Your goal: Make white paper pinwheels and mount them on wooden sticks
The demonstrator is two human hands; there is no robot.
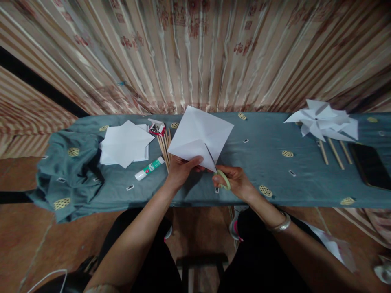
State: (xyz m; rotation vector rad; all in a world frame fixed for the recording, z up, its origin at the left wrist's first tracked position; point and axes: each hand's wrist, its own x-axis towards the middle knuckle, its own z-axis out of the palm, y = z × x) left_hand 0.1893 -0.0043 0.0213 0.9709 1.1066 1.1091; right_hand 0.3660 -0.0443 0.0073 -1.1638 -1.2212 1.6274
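A creased square of white paper [195, 130] is held up over the table, one corner turned toward me. My left hand [181, 169] pinches its lower left edge, thumb on top and fingers beneath. In my right hand [233, 181] are scissors [224, 179] with pale green handles. Their blade lies across the near corner of the paper, pointing along a line toward its centre. How far the paper is cut I cannot tell. Close to my left hand lie a glue stick [149, 168] and several thin wooden sticks [164, 146].
A stack of white paper [125, 144] sits on the left, near a small red box [157, 128] of metal pins. Paper pinwheels [326, 122] on sticks and a black phone [371, 165] lie at the right. A blue-green cloth [262, 150] covers the table; a curtain [198, 61] hangs behind.
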